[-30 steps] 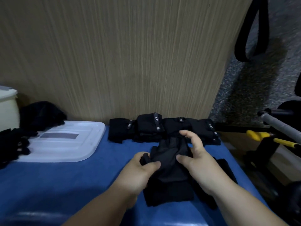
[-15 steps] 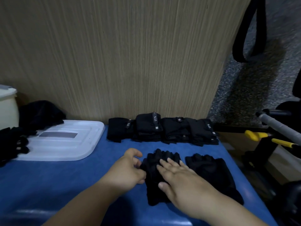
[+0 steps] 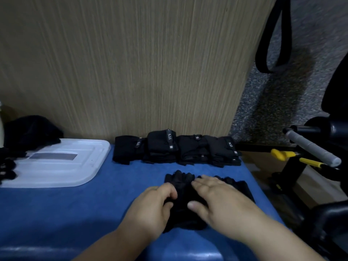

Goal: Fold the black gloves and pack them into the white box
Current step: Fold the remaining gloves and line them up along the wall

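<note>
Left grip (image 3: 152, 206) is curled up, pinching the left edge of the black glove (image 3: 180, 183) on the blue table (image 3: 75, 204). Right grip (image 3: 222, 202) lies flat on top of it, fingers straight. Folded gloves (image 3: 177, 149) sit in a row just past both grips.

— Entry one: your left?
— Bare left hand (image 3: 150, 208): knuckles up, fingers curled, thumb and fingertips pinching the edge of the black fabric glove (image 3: 183, 185). Your left forearm (image 3: 113, 243) enters from bottom centre.
— Entry two: your right?
— Bare right hand (image 3: 218, 200): palm down, fingers straight, thumb splayed, pressing flat on that glove. Your right forearm (image 3: 278, 238) enters from bottom right.
</note>
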`<state>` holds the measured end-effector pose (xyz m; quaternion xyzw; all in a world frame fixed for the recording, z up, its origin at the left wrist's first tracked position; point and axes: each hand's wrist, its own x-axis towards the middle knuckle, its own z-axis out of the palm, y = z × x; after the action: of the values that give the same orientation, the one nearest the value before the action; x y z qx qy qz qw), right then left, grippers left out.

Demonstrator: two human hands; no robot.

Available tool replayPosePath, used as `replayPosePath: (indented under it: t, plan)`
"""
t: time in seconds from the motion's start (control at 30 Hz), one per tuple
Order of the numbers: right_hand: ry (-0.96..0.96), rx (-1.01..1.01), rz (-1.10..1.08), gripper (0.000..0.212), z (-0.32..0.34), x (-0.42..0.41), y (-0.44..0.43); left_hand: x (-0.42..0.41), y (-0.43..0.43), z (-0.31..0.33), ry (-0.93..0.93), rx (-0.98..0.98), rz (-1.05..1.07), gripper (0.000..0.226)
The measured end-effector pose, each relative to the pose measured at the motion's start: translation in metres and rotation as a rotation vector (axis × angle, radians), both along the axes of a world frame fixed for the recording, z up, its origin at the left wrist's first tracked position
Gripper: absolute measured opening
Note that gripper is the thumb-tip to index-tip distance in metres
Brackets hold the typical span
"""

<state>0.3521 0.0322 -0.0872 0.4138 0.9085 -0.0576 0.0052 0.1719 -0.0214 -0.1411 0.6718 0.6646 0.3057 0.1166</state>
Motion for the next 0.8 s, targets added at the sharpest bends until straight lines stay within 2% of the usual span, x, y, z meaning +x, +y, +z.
replayPosePath:
  t: [0.13, 0.2, 0.33, 0.4, 0.5, 0.6, 0.73, 0.8]
  plan:
    - [0.12, 0.095, -0.224, 0.044, 0.005, 0.03, 0.018, 0.001, 0.002, -0.007, 0.09, 0.015, -0.076, 0.033]
    - [0.155, 0.06, -0.381, 0.036, 0.008, 0.045, 0.028, 0.0, 0.002, -0.009, 0.119, -0.005, -0.115, 0.038]
    - [0.021, -0.104, -0.625, 0.045, 0.017, 0.074, 0.039, 0.001, -0.001, -0.006, 0.143, -0.033, -0.176, 0.038]
    - [-0.02, -0.185, -0.643, 0.047, 0.015, 0.081, 0.043, 0.001, -0.002, -0.005, 0.127, -0.027, -0.187, 0.035]
    - [0.016, -0.259, -0.645, 0.051, 0.004, 0.083, 0.048, 0.003, -0.003, -0.004, 0.123, -0.013, -0.187, 0.031]
    - [0.13, -0.315, -0.638, 0.049, 0.0, 0.083, 0.048, 0.006, -0.003, -0.003, 0.111, -0.002, -0.189, 0.03]
    - [0.457, -0.42, -0.64, 0.03, -0.005, 0.081, 0.045, 0.008, -0.004, -0.005, 0.095, -0.006, -0.171, 0.03]
    - [0.613, -0.521, -0.648, 0.063, -0.006, 0.08, 0.043, 0.008, -0.004, -0.007, 0.084, -0.018, -0.164, 0.03]
